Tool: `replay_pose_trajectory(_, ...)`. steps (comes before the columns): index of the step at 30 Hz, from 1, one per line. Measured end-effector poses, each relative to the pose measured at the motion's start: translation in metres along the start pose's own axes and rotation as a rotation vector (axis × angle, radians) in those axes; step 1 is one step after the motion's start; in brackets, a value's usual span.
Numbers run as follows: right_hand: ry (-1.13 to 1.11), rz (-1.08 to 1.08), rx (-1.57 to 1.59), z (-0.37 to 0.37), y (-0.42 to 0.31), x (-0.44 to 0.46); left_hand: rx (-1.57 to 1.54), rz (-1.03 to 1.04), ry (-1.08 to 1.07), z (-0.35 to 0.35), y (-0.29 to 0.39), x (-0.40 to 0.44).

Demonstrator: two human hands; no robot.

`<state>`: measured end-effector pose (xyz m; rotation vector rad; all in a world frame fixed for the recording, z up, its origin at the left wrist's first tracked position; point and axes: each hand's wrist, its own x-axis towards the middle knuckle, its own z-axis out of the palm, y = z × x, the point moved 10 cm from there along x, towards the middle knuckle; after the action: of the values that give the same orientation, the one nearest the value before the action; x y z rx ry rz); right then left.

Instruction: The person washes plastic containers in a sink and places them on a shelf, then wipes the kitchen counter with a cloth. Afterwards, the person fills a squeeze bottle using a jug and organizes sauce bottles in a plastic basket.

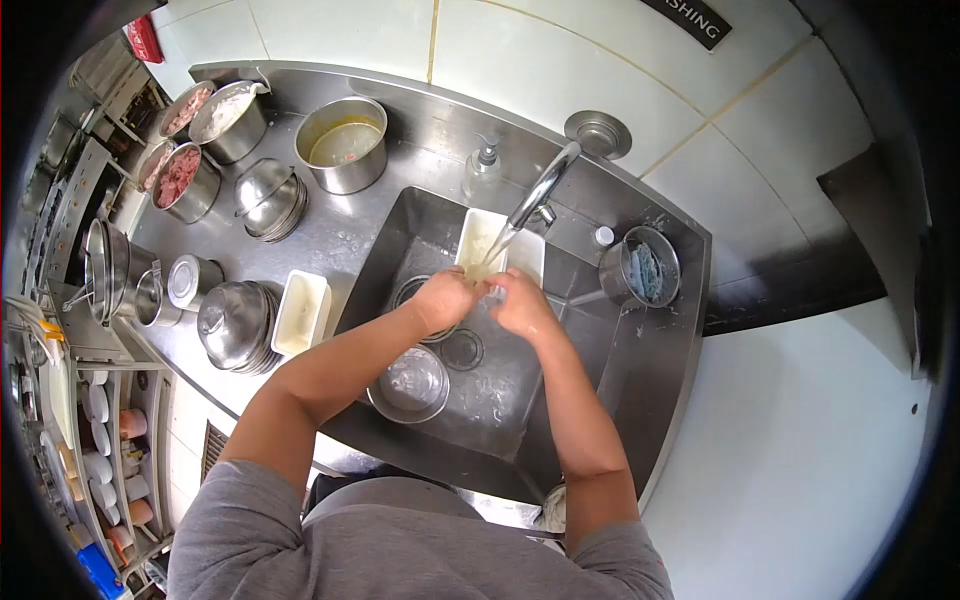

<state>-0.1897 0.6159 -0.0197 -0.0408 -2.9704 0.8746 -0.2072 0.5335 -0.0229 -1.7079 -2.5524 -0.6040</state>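
My left hand (447, 302) and my right hand (521, 306) meet over the sink (625, 365), fingers curled together under the faucet's (548, 180) running stream. What lies between their fingertips is too small and covered to make out. Just beyond them stands a white rectangular container (470, 235), with the water falling at its near end; whether the fingers touch its rim is unclear. A second white container (530, 258) sits beside it, partly behind my right hand. Lower in the sink, near my left forearm, is a round metal bowl (409, 386) with water in it.
Left on the steel counter are a metal pot (345, 175) with yellowish residue, stacked metal bowls (235, 325), a white container (301, 312) and pots of raw meat (186, 183). A soap bottle (482, 175) stands behind the sink; a saucepan (642, 268) holding a bluish scrubber is right.
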Motion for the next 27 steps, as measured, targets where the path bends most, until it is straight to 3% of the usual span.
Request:
replay_pose_trajectory(5,0.002,0.101,-0.158,-0.004,0.005,-0.015,-0.015,0.102,0.122,0.002,0.014,0.004)
replay_pose_trajectory(7,0.067,-0.012,-0.273,0.000,0.000,-0.017,-0.147,-0.017,-0.120,0.023,0.003,0.011)
replay_pose_trajectory(8,0.068,-0.011,-0.268,0.001,-0.002,-0.019,-0.145,-0.018,-0.125,0.016,0.006,0.014)
replay_pose_trajectory(10,0.100,-0.147,-0.318,0.001,-0.023,-0.024,0.247,-0.046,-0.358,0.026,0.004,0.015)
replay_pose_trajectory(11,0.099,-0.146,-0.317,0.002,-0.028,-0.024,0.246,-0.047,-0.360,0.034,-0.003,0.014)
replay_pose_trajectory(13,0.065,-0.153,-0.379,0.006,-0.038,-0.023,0.472,-0.092,-0.028,0.007,-0.013,0.023)
replay_pose_trajectory(14,0.068,-0.153,-0.380,0.003,-0.039,-0.020,0.474,-0.091,-0.026,0.002,-0.011,0.025)
replay_pose_trajectory(16,0.070,-0.177,-0.351,0.001,-0.043,-0.014,0.304,-0.231,-0.374,0.020,-0.021,0.018)
replay_pose_trajectory(17,0.072,-0.178,-0.348,0.001,-0.042,-0.012,0.307,-0.232,-0.375,0.016,-0.021,0.022)
replay_pose_trajectory(19,0.099,-0.152,-0.311,0.002,-0.033,-0.008,-0.057,-0.279,-0.743,0.045,-0.022,0.010)
replay_pose_trajectory(20,0.100,-0.157,-0.306,0.005,-0.028,-0.006,-0.053,-0.285,-0.744,0.050,-0.027,0.002)
replay_pose_trajectory(22,0.152,-0.114,-0.227,0.008,-0.017,-0.005,-0.079,-0.132,-0.145,0.014,-0.021,0.001)
replay_pose_trajectory(23,0.128,-0.096,-0.190,0.007,-0.022,-0.004,-0.041,-0.171,-0.006,-0.013,-0.017,-0.007)
replay_pose_trajectory(24,0.125,-0.092,-0.178,0.010,-0.025,-0.002,-0.039,-0.174,-0.019,-0.026,-0.008,-0.017)
replay_pose_trajectory(26,0.168,-0.105,-0.151,0.010,-0.030,-0.003,-0.043,-0.362,0.304,-0.093,-0.010,-0.050)
replay_pose_trajectory(27,0.168,-0.098,-0.146,0.010,-0.029,-0.006,0.001,-0.427,0.313,-0.114,-0.012,-0.067)
